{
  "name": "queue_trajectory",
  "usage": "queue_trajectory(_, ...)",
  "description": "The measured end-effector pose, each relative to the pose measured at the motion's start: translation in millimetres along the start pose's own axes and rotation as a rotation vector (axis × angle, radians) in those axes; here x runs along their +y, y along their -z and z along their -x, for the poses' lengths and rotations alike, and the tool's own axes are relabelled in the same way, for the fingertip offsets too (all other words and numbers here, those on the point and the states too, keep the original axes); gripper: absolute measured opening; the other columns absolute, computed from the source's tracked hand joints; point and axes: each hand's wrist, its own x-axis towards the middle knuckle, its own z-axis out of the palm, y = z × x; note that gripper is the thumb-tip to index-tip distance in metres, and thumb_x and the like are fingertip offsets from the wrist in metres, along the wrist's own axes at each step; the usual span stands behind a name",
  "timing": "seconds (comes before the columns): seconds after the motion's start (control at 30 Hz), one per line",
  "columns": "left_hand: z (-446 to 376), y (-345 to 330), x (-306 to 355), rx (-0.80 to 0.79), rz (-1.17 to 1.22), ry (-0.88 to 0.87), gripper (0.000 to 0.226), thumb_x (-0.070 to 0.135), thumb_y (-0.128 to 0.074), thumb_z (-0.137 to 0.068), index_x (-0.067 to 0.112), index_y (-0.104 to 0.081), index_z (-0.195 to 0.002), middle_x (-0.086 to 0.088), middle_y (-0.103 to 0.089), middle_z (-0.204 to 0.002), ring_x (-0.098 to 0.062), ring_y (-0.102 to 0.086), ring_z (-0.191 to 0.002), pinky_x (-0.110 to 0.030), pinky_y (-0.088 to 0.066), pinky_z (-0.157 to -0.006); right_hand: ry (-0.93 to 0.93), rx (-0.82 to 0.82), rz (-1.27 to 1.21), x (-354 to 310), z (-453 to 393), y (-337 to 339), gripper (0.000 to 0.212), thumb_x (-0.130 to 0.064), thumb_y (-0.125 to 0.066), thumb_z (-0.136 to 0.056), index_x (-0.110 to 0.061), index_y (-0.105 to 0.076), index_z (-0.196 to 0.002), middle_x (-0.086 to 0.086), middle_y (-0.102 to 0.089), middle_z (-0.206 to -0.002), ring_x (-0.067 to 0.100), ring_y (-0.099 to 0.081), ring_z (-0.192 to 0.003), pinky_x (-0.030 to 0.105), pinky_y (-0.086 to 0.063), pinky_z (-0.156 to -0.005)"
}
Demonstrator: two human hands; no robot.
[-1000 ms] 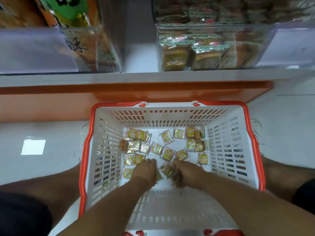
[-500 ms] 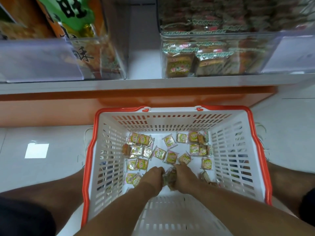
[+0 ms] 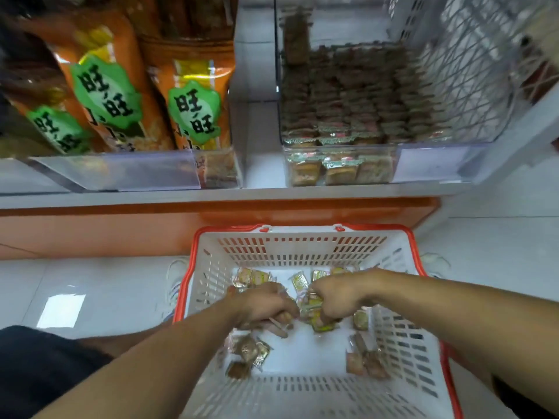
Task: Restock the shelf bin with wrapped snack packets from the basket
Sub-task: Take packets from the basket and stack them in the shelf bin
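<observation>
Down on the floor in front of the shelf sits a white slotted basket (image 3: 302, 246) w/ a red rim, both forearms reaching into it from the near side. Left hand (image 3: 266, 306) is over the basket's middle, fingers curled under around a bunch of wrapped snack packets (image 3: 314, 309); clear wrapper edges stick out below the knuckles. Right hand (image 3: 338, 297) is just beside it, nearly touching, also curled down & gripping packets, w/ a yellow-green one showing under its fingers. How many each hand has, can't tell, too blurred. More loose packets lie on the basket floor: a row at the far wall behind the hands, a small brownish clump near the left side, another few near the right side. Above, on the white shelf, a clear shelf bin (image 3: 438, 164) at right holds stacked rows of similar packets, filling its left & front part; the right part looks bare. Left of it, apart by a gap, another clear bin (image 3: 121, 173) holds tall orange snack bags (image 3: 193, 95) w/ green labels. Orange kickboard (image 3: 90, 231) runs under the shelf, pale glossy floor tiles (image 3: 90, 291) either side of the basket.
</observation>
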Motion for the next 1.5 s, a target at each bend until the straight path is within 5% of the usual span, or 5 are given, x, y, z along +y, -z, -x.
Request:
queue_trajectory(0.17,72,-1,81,-0.213,0.299,-0.206,0.008,0.001,-0.054,-0.097,0.004,-0.062,-0.095,0.003,-0.068,-0.061,-0.016,-0.075,-0.077,-0.046,-0.063,-0.083,0.141,0.188,-0.082,-17,135,74,0.049,-0.028,-0.07,-0.093,-0.016,-0.05,-0.136,0.012,-0.064,-0.126,0.031,-0.063,-0.114,0.048,-0.052,-0.098)
queue_trajectory(0.3,131,-17,137,-0.258,0.389,-0.387,0.021,0.006,-0.063,-0.083,0.015,-0.079,-0.092,-0.001,-0.075,-0.08,-0.014,-0.075,-0.081,-0.038,-0.065,-0.073,0.253,0.426,-0.179,-17,221,102,0.052,-0.026,-0.075,-0.09,-0.026,-0.044,-0.131,-0.009,-0.065,-0.11,-0.005,-0.064,-0.093,0.018,-0.054,-0.081)
queue_trajectory(0.6,212,-18,204,-0.002,0.687,-0.776,0.027,0.003,-0.078,-0.067,0.016,-0.082,-0.091,-0.011,-0.077,-0.108,-0.019,-0.076,-0.098,-0.039,-0.063,-0.073,0.741,0.682,-1.114,-30,234,115,0.061,-0.017,-0.06,-0.08,-0.011,-0.052,-0.14,0.011,-0.07,-0.124,0.02,-0.062,-0.097,0.026,-0.054,-0.07)
queue_trajectory(1.23,194,-8,209,0.224,0.722,-0.853,0.02,0.015,-0.084,-0.064,0.018,-0.08,-0.083,-0.016,-0.078,-0.102,-0.02,-0.077,-0.086,-0.032,-0.063,-0.065,0.798,0.52,-1.515,-30,212,117,0.032,-0.013,-0.057,-0.094,-0.005,-0.068,-0.122,0.018,-0.07,-0.123,0.03,-0.067,-0.117,0.042,-0.058,-0.093)
queue_trajectory(1.5,187,-14,203,0.368,0.41,-0.877,0.045,0.007,-0.081,-0.084,0.032,-0.075,-0.121,-0.006,-0.08,-0.106,-0.017,-0.076,-0.089,-0.035,-0.063,-0.075,0.806,0.555,-1.668,-44,200,112,0.032,-0.006,-0.043,-0.103,0.001,-0.06,-0.129,0.021,-0.07,-0.122,0.034,-0.066,-0.118,0.045,-0.052,-0.102)
